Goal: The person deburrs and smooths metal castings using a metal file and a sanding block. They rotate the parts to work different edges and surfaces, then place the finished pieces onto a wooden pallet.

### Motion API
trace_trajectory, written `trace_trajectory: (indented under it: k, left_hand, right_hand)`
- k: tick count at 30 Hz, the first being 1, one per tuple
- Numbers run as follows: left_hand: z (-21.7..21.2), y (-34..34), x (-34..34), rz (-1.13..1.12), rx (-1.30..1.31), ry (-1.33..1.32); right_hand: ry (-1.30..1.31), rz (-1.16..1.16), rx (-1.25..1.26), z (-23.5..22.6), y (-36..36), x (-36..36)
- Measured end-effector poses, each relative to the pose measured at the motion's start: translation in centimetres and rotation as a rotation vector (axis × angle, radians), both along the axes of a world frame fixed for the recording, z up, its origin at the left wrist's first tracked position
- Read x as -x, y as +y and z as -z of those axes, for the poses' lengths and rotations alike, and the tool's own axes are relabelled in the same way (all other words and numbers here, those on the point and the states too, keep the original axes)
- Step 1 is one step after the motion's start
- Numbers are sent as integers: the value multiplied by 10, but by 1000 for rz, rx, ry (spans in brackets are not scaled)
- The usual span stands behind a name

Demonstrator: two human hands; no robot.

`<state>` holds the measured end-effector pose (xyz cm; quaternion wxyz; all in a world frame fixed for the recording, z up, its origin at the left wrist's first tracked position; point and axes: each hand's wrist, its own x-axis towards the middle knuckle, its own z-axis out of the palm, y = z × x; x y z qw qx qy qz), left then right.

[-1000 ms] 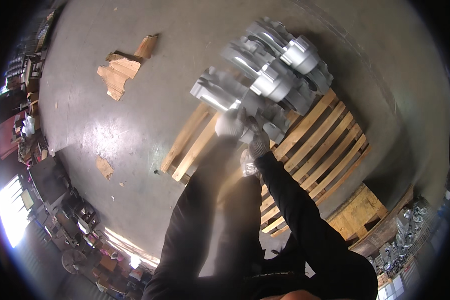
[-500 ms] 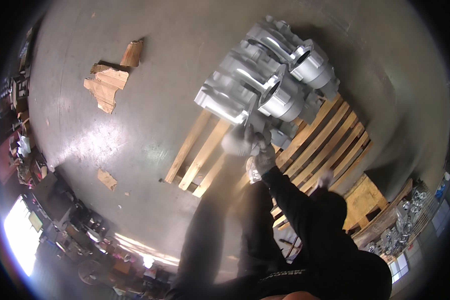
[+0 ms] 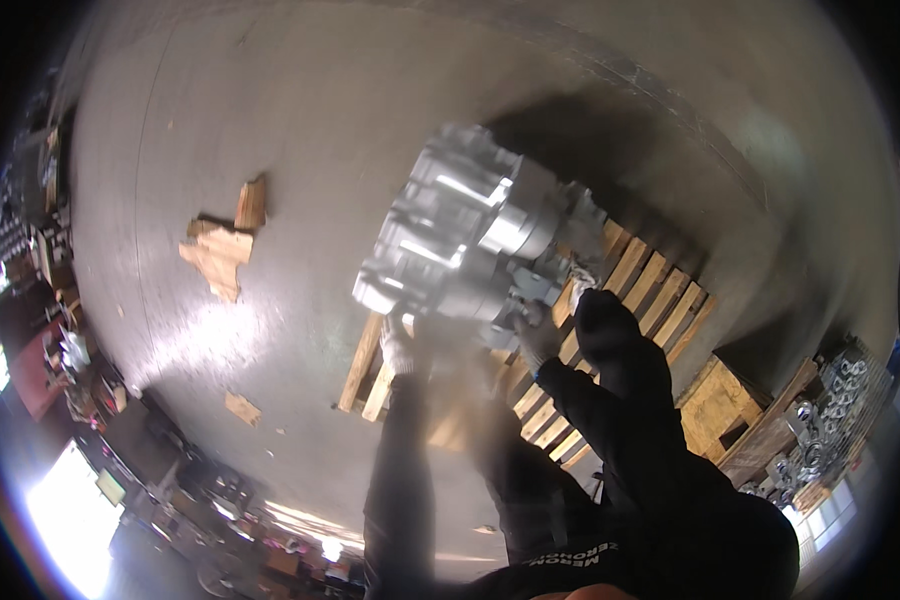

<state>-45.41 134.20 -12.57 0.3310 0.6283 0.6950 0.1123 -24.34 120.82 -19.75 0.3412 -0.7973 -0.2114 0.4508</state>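
Observation:
Several large silver-grey metal castings with round, tube-like ends sit in a row on a slatted wooden pallet. My left hand, in a grey work glove, is closed on the near end of a casting, its fingers partly blurred. Farther right, my right hand, also gloved, is at the right-hand edge of that end; its fingers are smeared and partly hidden. Both dark sleeves come in from the lower right. My dark-clothed legs stretch up beside the pallet's left side.
Torn cardboard pieces lie on the concrete floor at the left, with a smaller scrap nearer. A wooden crate panel and a wire basket of shiny metal parts stand at the right. Cluttered benches line the left.
My right hand has moved from beside the pallet slats up to the casting. My left hand stays at the castings' near end. My legs have shifted, and the view has swung, blurring the castings.

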Motion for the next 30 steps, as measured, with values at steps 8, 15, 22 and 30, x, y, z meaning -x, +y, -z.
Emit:
trace_trajectory:
  k: [8,15,22,30]
  left_hand:
    - [26,118,-221,77,263,-151]
    - [81,143,-248,279,283,-121]
    - [103,136,-226,379,109,226]
    - [95,128,-229,501,26,300]
  right_hand:
    - [268,136,-139,67,108,-113]
    - [574,123,-62,62,129,-107]
    - [688,205,-3,45,136,-114]
    - [722,429,65,4,157,-132]
